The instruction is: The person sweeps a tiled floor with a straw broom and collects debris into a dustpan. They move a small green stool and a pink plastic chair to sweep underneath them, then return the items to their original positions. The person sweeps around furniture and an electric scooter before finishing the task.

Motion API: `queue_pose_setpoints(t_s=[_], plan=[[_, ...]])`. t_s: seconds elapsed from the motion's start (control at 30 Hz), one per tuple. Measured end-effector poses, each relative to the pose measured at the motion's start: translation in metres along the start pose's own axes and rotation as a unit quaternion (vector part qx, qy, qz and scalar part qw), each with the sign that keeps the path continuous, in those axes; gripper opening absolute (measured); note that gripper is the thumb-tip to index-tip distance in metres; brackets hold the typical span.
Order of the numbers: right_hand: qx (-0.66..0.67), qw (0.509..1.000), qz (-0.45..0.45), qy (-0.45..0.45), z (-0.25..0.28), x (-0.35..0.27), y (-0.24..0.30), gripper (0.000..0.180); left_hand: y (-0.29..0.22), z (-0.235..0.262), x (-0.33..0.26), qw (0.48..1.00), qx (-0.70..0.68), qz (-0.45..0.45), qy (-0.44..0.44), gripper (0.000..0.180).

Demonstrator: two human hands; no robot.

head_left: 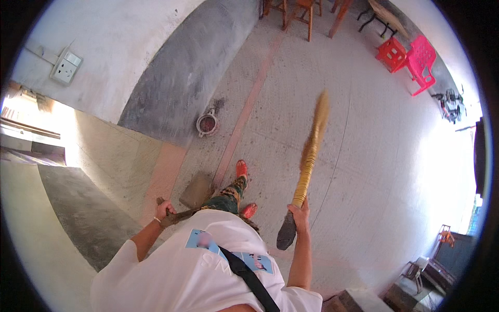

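A straw broom (307, 161) is gripped by my right hand (300, 212), closed round its yellow-bound handle near the dark butt end. Its bristles point away from me and are slightly blurred. On the left, my left hand (165, 209) is closed round a dark brown handle (179, 216) held beside my hip. Just past it, a flat grey-brown pan (196, 190) shows near my feet; my shirt and leg hide part of the area, so whether the handle joins the pan I cannot tell.
A round two-handled pot (207, 124) stands on the concrete floor (291, 78) by the left wall, dark debris beside it. Far right are a red stool (392, 54) and pink chair (422, 61). Wooden furniture (304, 13) stands at the back; a small chair (416, 273) stands lower right.
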State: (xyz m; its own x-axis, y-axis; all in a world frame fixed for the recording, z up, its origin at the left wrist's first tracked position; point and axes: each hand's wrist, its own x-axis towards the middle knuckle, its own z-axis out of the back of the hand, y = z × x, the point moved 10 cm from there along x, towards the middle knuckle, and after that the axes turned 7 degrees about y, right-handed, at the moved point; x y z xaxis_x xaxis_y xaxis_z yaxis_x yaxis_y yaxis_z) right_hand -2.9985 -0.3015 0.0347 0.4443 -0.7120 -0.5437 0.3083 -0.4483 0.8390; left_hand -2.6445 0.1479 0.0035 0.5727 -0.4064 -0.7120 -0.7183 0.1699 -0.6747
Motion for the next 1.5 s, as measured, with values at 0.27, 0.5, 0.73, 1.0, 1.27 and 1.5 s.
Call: queue_pose_setpoints(t_s=[0.27,0.5,0.73,1.0,1.27,1.5], plan=[[0.091,0.972,-0.067,0.208,-0.127,0.137,0.099,0.048,0.002,-0.021,0.004,0.974,-0.191,0.078,-0.089,0.024],[0.17,0.939,-0.147,0.261,-0.25,0.208,0.139,0.031,0.003,-0.024,-0.013,0.965,-0.212,0.014,-0.154,0.019],[0.078,0.933,-0.145,0.321,-0.291,0.243,0.166,0.035,-0.008,-0.048,-0.029,0.952,-0.221,-0.007,-0.212,0.023],[-0.084,0.935,-0.149,0.309,-0.225,0.29,0.188,0.036,0.003,-0.076,-0.021,0.911,-0.3,-0.035,-0.282,0.022],[-0.122,0.921,-0.185,0.322,-0.193,0.325,0.214,0.036,0.033,-0.09,-0.01,0.878,-0.338,-0.056,-0.334,0.026],[-0.136,0.908,-0.193,0.346,-0.199,0.352,0.218,0.037,0.033,-0.119,0.01,0.858,-0.386,-0.075,-0.33,0.024]])
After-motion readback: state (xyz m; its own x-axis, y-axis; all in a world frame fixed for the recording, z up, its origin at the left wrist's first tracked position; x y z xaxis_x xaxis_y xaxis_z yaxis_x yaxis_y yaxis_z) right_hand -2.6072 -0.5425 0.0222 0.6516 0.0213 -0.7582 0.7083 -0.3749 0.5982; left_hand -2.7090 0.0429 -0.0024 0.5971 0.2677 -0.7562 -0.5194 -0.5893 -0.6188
